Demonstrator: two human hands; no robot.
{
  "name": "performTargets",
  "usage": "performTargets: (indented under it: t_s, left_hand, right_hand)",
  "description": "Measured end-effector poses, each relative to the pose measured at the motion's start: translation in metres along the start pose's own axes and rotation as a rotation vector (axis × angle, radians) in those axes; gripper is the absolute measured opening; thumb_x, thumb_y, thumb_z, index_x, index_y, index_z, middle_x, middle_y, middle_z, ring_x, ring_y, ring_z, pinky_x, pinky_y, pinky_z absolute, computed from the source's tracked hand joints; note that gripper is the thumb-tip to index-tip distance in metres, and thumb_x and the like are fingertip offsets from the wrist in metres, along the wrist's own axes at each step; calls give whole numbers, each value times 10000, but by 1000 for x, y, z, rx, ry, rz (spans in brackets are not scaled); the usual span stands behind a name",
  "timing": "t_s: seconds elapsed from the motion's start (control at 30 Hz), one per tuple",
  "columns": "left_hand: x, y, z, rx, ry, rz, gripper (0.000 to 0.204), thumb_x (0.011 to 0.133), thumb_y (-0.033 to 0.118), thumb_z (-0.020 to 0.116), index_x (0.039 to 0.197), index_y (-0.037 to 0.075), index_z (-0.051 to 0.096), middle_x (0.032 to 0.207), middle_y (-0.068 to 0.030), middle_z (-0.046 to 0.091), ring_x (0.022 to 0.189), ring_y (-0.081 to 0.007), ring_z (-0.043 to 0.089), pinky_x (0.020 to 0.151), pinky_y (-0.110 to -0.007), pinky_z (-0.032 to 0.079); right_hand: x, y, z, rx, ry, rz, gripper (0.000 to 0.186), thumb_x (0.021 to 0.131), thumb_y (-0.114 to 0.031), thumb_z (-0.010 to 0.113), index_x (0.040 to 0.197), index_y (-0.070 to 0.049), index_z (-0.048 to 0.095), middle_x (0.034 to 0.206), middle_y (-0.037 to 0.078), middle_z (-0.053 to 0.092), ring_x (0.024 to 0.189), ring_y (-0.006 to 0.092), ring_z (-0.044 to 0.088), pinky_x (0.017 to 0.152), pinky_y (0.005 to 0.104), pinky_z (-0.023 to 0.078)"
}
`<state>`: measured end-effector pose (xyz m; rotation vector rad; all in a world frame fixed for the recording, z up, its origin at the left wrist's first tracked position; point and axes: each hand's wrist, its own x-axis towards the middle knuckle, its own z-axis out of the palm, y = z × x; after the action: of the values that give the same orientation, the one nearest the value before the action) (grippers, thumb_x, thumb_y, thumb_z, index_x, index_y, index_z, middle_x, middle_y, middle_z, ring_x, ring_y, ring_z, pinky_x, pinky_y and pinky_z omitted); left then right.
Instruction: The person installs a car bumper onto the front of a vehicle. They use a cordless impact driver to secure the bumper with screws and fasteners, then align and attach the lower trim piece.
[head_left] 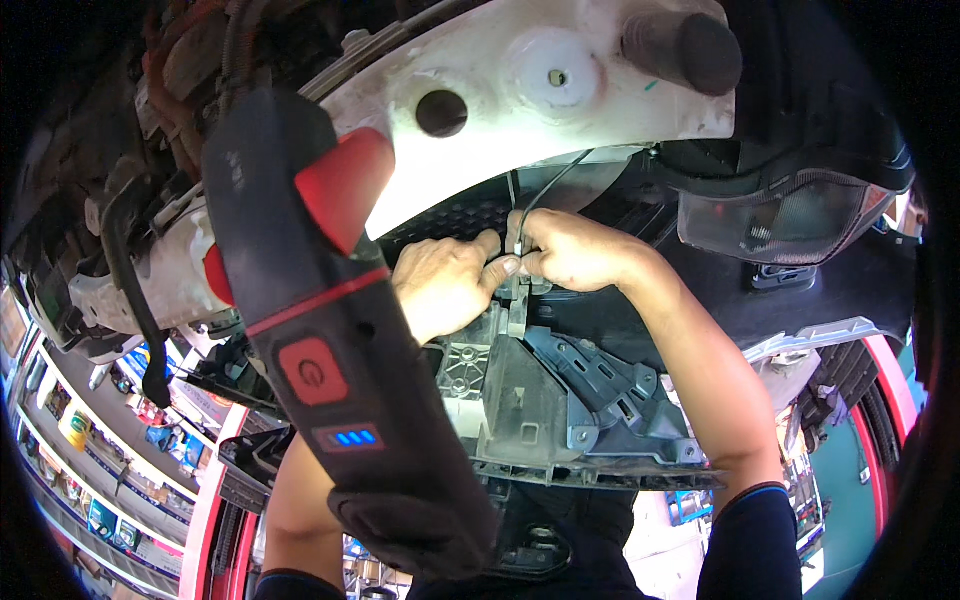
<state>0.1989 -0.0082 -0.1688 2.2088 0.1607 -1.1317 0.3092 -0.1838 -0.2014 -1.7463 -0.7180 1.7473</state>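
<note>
Both hands meet at a thin black cable that runs down from the white metal beam to a small fitting on a plastic bracket. My left hand pinches near the cable's lower end, thumb toward the right. My right hand has its fingers closed round the cable at that same spot, index finger beside it. The exact piece between the fingertips is partly hidden. A black and red work light with a lit blue indicator hangs in the left foreground, covering much of my left forearm.
A lamp housing sits in dark bodywork at the upper right. Hoses and a black arm are at the left. Below are a blue-grey metal bracket, shelves with containers at lower left and red lift rails at the right.
</note>
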Motion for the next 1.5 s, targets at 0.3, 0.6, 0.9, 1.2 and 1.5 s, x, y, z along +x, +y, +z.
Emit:
performTargets:
  t_s: [0.3, 0.6, 0.9, 1.2, 1.5]
  left_hand:
    - [-8, -1, -3, 4, 28, 51, 404, 959, 416, 613, 1129, 65, 719, 715, -232, 681, 777, -430, 701, 782, -538, 530]
    - [-7, 0, -2, -8, 28, 44, 366, 999, 396, 594, 1104, 65, 710, 757, -224, 703, 791, -424, 708, 757, -535, 530]
    - [-10, 8, -10, -15, -28, -13, 481, 885, 435, 631, 1132, 28, 705, 753, -220, 716, 823, -408, 726, 797, -525, 546]
    - [-15, 11, -9, 27, 26, -36, 424, 978, 420, 573, 1113, 34, 685, 788, -219, 719, 814, -408, 724, 793, -529, 547]
    - [-15, 14, -9, -77, 61, -83, 417, 1032, 402, 517, 1198, 21, 548, 765, -235, 703, 779, -444, 713, 737, -575, 542]
  right_hand:
    - [4, -7, -4, -68, -2, 15, 255, 842, -104, 655, 1012, 79, 605, 901, 313, 658, 902, 434, 675, 791, 489, 507]
    - [-2, -18, -10, -94, -28, 10, 253, 797, -78, 673, 948, 102, 580, 838, 316, 642, 836, 438, 667, 750, 489, 506]
    - [-3, -21, -5, -134, 25, -11, 263, 751, -18, 663, 978, 72, 566, 826, 304, 639, 873, 476, 657, 771, 502, 499]
    - [-10, -33, -9, -159, 22, -20, 227, 795, -19, 671, 987, 81, 604, 919, 314, 679, 948, 454, 692, 809, 498, 535]
    - [1, -30, -6, -167, -72, 76, 279, 827, -47, 687, 1052, 84, 587, 978, 307, 690, 981, 415, 706, 843, 494, 538]
